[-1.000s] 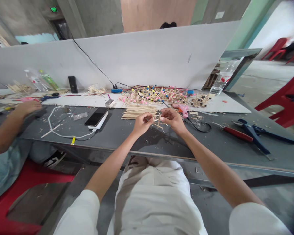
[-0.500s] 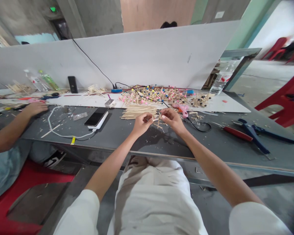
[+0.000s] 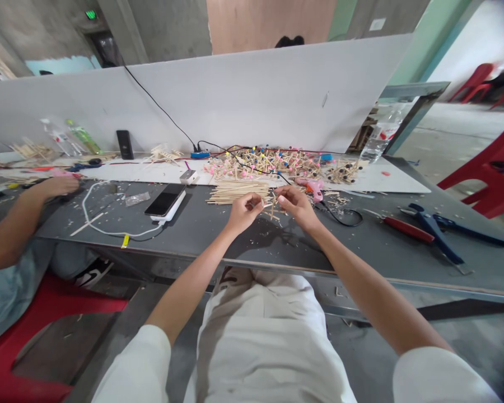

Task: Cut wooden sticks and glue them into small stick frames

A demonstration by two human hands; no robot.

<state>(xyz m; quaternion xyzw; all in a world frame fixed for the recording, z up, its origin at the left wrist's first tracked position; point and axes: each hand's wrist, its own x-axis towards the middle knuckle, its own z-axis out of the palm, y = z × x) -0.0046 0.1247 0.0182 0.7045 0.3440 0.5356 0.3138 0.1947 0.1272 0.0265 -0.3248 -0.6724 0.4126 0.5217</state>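
My left hand (image 3: pixel 244 212) is closed in a pinch over the dark table, fingertips on a short, pale wooden stick (image 3: pixel 266 205). Just to its right, my right hand (image 3: pixel 299 207) has its thumb and fingers curled round a small wooden stick piece (image 3: pixel 274 197). The fingertips of both hands face each other across a narrow gap, and whether the two pieces touch is too small to tell. Behind the left hand lies a stack of thin wooden sticks (image 3: pixel 231 192). Short stick offcuts lie under and around the fingers.
A pink glue gun (image 3: pixel 316 191) rests behind my right hand, its cord looping right. Stick pieces with coloured balls (image 3: pixel 269 162) are heaped behind. Blue-handled pliers (image 3: pixel 434 232) and a red-handled tool (image 3: pixel 407 229) lie right; a phone (image 3: pixel 166 200) left. A co-worker's hand (image 3: pixel 61 186) is far left.
My hands hold almost the same pose and place. At far left, the co-worker's hand and forearm have shifted slightly.
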